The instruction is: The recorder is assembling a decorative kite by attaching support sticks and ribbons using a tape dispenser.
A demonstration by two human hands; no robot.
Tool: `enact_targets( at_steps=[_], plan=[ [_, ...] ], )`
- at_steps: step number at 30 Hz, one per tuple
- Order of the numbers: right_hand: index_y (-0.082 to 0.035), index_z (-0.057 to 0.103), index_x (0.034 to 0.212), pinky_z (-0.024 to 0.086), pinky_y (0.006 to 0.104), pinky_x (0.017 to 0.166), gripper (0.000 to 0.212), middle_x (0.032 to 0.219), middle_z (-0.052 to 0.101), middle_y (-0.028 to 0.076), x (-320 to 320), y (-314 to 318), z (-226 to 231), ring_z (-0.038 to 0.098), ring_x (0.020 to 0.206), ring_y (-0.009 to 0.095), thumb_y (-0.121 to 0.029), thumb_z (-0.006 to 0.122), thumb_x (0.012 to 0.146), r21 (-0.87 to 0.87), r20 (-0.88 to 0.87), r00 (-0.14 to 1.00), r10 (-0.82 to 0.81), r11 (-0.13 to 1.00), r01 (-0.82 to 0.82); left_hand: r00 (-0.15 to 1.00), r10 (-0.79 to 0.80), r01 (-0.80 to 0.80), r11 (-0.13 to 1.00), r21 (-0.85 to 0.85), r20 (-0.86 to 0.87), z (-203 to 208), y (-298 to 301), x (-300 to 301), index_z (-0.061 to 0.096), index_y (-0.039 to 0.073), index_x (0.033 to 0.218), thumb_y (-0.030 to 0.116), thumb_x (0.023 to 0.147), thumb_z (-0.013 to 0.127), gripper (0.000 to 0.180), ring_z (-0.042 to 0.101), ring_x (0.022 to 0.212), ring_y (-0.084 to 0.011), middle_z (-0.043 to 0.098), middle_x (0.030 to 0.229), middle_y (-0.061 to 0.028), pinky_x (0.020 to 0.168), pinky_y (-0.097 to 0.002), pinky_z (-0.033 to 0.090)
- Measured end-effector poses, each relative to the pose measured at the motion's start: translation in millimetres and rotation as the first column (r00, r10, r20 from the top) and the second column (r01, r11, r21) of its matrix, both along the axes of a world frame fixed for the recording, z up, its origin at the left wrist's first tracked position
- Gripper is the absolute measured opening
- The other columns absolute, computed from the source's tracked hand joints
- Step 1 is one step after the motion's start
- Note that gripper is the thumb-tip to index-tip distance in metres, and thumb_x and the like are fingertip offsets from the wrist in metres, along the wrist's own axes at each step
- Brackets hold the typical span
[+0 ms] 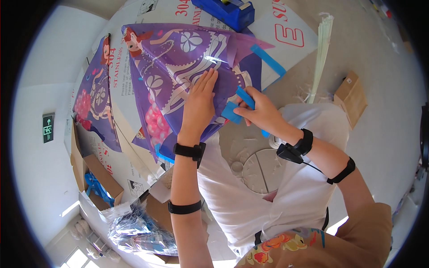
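A purple kite [178, 62] printed with a princess figure lies spread on the table in front of me. My left hand [199, 105] rests flat on its sheet, fingers stretched and close together. At the kite's near right edge, my right hand [260, 110] pinches a blue strip [246, 98] between thumb and fingers. Part of that strip lies against the purple sheet beside the hand, partly covered by the fingers. Another blue strip [268, 60] runs along the kite's right side. Black bands with small devices are strapped round both my forearms.
A blue tape dispenser [228, 13] stands at the far edge. A second princess kite [99, 96] lies at the left. Pale thin sticks [321, 58] lie bundled at the right near a brown carton [351, 96]. At lower left are an open box [105, 176] and clear plastic packages [138, 232].
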State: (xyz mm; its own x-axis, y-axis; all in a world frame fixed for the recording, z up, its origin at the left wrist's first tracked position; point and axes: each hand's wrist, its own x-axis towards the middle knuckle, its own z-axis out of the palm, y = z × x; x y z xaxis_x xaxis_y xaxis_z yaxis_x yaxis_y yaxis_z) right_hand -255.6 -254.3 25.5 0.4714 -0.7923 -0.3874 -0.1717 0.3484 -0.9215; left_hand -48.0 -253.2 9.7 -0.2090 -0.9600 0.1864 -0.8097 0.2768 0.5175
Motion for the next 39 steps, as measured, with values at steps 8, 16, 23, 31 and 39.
enact_targets(
  at_steps=[8, 16, 23, 31, 39],
  plan=[
    [-0.001, 0.051, 0.095, 0.046, 0.0282, 0.05, 0.022, 0.08, 0.061, 0.006, 29, -8, -1, 0.06, 0.054, 0.012, -0.01, 0.071, 0.091, -0.029, -0.102, 0.991, -0.085, 0.996, 0.082, 0.934, 0.278, -0.232, 0.95, 0.209, -0.225, -4, 9, 5, 0.068, 0.003, 0.103, 0.002, 0.08, 0.074, 0.024, 0.061, 0.103, -0.0274, 0.063, 0.107, -0.0059, 0.078, -0.0368, 0.051],
    [0.0, 0.053, 0.098, 0.049, 0.0333, 0.051, 0.018, 0.07, 0.064, 0.011, 38, -7, -4, 0.066, 0.056, 0.02, -0.01, 0.067, 0.091, -0.073, -0.165, 0.985, -0.054, 0.996, 0.043, 0.921, 0.193, -0.125, 0.97, 0.211, -0.339, 6, 23, 7, 0.07, 0.004, 0.108, -0.004, 0.075, 0.077, 0.035, 0.061, 0.104, -0.0247, 0.062, 0.116, -0.0085, 0.085, -0.0329, 0.05],
    [-0.01, 0.068, 0.115, 0.051, 0.0332, 0.06, 0.03, 0.089, 0.068, 0.009, 13, 2, -25, 0.068, 0.073, 0.023, -0.007, 0.073, 0.085, -0.621, -0.356, 0.934, -0.011, 0.75, -0.228, 0.926, 0.151, -0.09, 0.978, 0.187, -0.347, 7, 21, 12, 0.069, 0.005, 0.108, -0.008, 0.074, 0.076, 0.037, 0.059, 0.102, -0.0259, 0.059, 0.117, -0.0087, 0.074, -0.0325, 0.051],
    [-0.018, 0.07, 0.12, 0.05, 0.0348, 0.059, 0.049, 0.09, 0.062, 0.003, 9, 12, -22, 0.066, 0.073, 0.024, -0.001, 0.075, 0.074, -0.65, -0.485, 0.875, 0.008, 0.665, -0.367, 0.923, 0.17, -0.102, 0.973, 0.205, -0.347, 6, 21, 11, 0.07, 0.006, 0.108, -0.008, 0.073, 0.076, 0.038, 0.059, 0.101, -0.0245, 0.059, 0.117, -0.0072, 0.074, -0.0321, 0.05],
    [-0.019, 0.069, 0.123, 0.049, 0.0342, 0.057, 0.057, 0.086, 0.057, 0.002, 10, 12, -22, 0.063, 0.07, 0.022, 0.001, 0.076, 0.07, -0.66, -0.503, 0.864, 0.008, 0.642, -0.39, 0.924, 0.179, -0.093, 0.963, 0.254, -0.337, 9, 17, 15, 0.069, 0.006, 0.109, -0.009, 0.074, 0.074, 0.038, 0.059, 0.103, -0.0251, 0.061, 0.116, -0.0069, 0.079, -0.0325, 0.049]
  ],
)
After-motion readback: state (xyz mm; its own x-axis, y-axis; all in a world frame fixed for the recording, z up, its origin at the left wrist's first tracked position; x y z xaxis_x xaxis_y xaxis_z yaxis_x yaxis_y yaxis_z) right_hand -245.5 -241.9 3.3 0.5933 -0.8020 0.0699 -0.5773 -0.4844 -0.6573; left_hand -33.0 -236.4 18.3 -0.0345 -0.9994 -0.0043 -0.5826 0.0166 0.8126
